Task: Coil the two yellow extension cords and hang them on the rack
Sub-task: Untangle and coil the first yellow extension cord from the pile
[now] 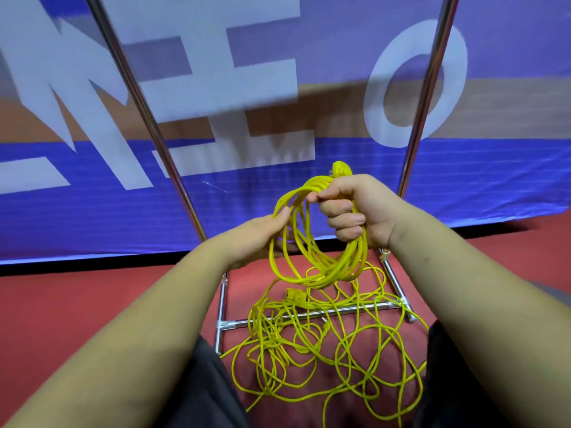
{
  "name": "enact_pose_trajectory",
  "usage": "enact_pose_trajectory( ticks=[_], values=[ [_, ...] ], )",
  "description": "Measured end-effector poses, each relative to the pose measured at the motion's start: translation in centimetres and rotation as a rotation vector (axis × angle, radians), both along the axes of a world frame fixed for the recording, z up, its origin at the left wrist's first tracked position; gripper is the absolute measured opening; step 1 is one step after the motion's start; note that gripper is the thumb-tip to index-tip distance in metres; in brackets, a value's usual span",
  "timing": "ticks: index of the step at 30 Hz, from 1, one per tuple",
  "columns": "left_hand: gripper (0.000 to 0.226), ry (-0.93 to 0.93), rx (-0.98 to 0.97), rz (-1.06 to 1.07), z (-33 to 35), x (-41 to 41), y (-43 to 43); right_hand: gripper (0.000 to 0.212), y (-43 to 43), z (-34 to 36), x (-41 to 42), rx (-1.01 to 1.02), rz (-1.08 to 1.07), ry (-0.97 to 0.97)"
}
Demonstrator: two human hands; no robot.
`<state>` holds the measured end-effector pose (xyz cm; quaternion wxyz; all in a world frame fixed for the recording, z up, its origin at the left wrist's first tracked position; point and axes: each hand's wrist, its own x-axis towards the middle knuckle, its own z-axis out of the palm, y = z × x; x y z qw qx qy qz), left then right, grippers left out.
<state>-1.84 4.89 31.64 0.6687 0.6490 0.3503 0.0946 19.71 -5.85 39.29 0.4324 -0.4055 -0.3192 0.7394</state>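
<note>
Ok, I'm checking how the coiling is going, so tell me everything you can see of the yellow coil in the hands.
The yellow coil is thin, smooth, plastic-looking cord in several loose, uneven loops, hanging roughly upright above the red floor. The right hand grips its top in a fist; a yellow plug end pokes up beyond the fist. The left hand touches its left side, grip unclear. Cord trails from its bottom into the loose tangle on the floor.
</note>
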Motion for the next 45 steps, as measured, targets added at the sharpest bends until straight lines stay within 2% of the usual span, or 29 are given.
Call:
enact_pose_trajectory(
  ticks=[3,5,9,12,14,16,18,20,22,25,28,32,34,38,41,43,45],
  values=[
    [0.088,0.101,-0.013,0.014,-0.4,0.4,0.4,0.018,0.5,-0.2,0.1,0.040,-0.051,0.009],
    [0.092,0.124,-0.027,-0.018,-1.0,0.5,0.6,0.022,1.0,-0.1,0.4,0.069,-0.120,0.016],
    [0.095,0.313,0.079,-0.150,-2.6,0.0,0.3,0.023,1.8,-0.7,1.2,0.089,-0.302,0.066],
    [0.075,0.395,0.113,-0.206,-3.2,-0.5,0.0,0.022,2.4,-1.4,1.6,0.073,-0.419,0.113],
    [0.064,0.490,0.211,-0.277,-4.0,-1.1,0.1,0.020,2.8,-1.6,2.0,0.074,-0.478,0.133],
    [0.042,0.650,0.320,-0.353,-5.6,-1.7,0.5,0.019,3.1,-1.7,2.3,0.084,-0.528,0.147],
    [0.023,0.890,0.414,-0.436,-7.3,-2.2,0.6,0.018,3.3,-1.7,2.6,0.101,-0.579,0.169],
    [0.026,1.100,0.463,-0.501,-8.6,-2.8,0.4,0.018,3.4,-1.8,3.0,0.117,-0.642,0.197],
    [0.028,1.182,0.388,-0.436,-9.3,-3.3,0.2,0.016,3.7,-2.0,3.3,0.124,-0.696,0.200],
    [0.028,1.145,0.361,-0.251,-9.3,-3.1,0.5,0.015,3.9,-2.5,3.7,0.122,-0.726,0.161],
    [0.022,1.014,0.590,-0.047,-8.4,-2.0,1.3,0.015,4.1,-2.7,3.8,0.129,-0.721,0.111],
    [0.023,0.676,0.697,0.394,-5.2,-0.5,2.2,0.017,4.0,-2.8,3.5,0.137,-0.651,0.002],
    [0.023,0.524,0.814,0.505,-3.1,-0.2,2.3,0.018,3.8,-2.8,3.1,0.139,-0.586,-0.060],
    [0.020,0.284,1.118,0.573,1.1,0.2,1.4,0.018,3.4,-3.0,2.3,0.153,-0.502,-0.135],
    [0.019,0.225,1.106,0.584,2.4,0.9,0.5,0.019,3.3,-3.1,2.2,0.145,-0.487,-0.104],
    [0.019,0.315,1.072,0.497,1.9,1.1,0.3,0.019,3.3,-3.2,2.4,0.139,-0.484,-0.108],
    [0.026,0.514,1.017,0.341,0.9,1.2,0.4,0.018,3.2,-3.4,2.4,0.132,-0.485,-0.144]
  ],
)
